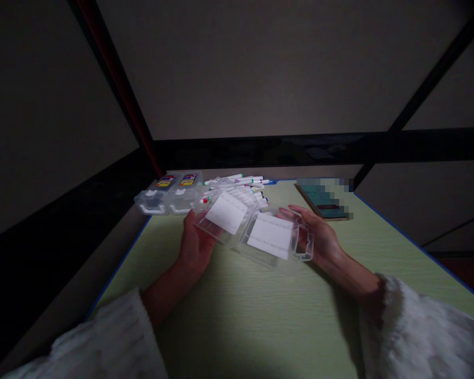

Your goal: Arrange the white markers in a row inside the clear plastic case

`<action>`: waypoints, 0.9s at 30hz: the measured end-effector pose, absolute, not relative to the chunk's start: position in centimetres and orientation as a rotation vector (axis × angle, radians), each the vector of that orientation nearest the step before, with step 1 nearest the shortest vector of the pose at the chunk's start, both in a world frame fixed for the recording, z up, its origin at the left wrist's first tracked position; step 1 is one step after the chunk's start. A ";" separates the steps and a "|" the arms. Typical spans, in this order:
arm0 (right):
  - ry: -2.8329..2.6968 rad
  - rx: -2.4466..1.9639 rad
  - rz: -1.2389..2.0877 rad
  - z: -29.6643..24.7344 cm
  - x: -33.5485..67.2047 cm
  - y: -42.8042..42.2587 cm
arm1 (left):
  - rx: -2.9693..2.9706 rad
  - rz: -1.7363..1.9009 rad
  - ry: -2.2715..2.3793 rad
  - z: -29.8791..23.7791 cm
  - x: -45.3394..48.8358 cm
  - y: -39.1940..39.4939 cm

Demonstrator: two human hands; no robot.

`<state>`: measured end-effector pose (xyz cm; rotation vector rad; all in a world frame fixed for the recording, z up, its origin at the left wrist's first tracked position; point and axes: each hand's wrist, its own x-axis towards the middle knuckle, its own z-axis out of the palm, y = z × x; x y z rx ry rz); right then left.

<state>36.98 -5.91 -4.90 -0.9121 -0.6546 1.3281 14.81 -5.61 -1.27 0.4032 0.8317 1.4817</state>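
Between my two hands, a clear plastic case [243, 239] with a handle lies opened out, its two halves side by side. A white paper sheet [226, 212] sits in the left half, and another white sheet [272, 235] in the right half. My left hand [197, 242] grips the left half from its outer side, its fingers partly under the plastic. At the handle end, my right hand [319, 237] holds the right half, some fingers seen through it. Just behind the case is a pile of white marker pens [240, 184] with coloured caps.
Two closed clear cases [154, 202] with colourful labels stand at the table's back left. A green-covered book or board [319, 197], partly pixelated, lies at the back right. The pale green table [260, 326] has blue edging, and a wall rises behind it.
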 end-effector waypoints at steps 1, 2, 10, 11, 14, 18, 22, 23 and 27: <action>-0.656 -0.929 1.328 -4.9 37.1 -5.8 | 0.400 1.480 0.827 -1.2 14.8 -5.6; -0.653 -0.947 1.327 -4.9 37.2 -5.8 | 0.397 1.479 0.823 -1.2 14.8 -5.6; -0.655 -1.077 1.318 -3.7 38.6 -5.1 | 0.454 1.370 0.825 -1.1 13.9 -5.1; -0.660 -1.100 1.317 -3.6 38.8 -5.1 | 0.481 1.354 0.834 -1.1 13.7 -4.9; -0.692 -1.117 1.302 -3.3 39.3 -5.0 | 0.592 1.307 0.855 -0.9 13.2 -4.5; -0.728 -1.104 1.291 -3.2 39.7 -4.9 | 0.644 1.274 0.905 -0.7 12.8 -4.1; -0.726 -1.111 1.326 -3.3 39.6 -4.9 | 0.624 1.263 0.948 -0.7 12.8 -4.0; -0.733 -1.106 1.341 -3.3 39.5 -4.9 | 0.626 1.257 0.957 -0.8 12.8 -3.9; -0.781 -1.087 1.392 -3.3 39.3 -5.1 | 0.717 1.234 1.016 -1.2 13.0 -3.8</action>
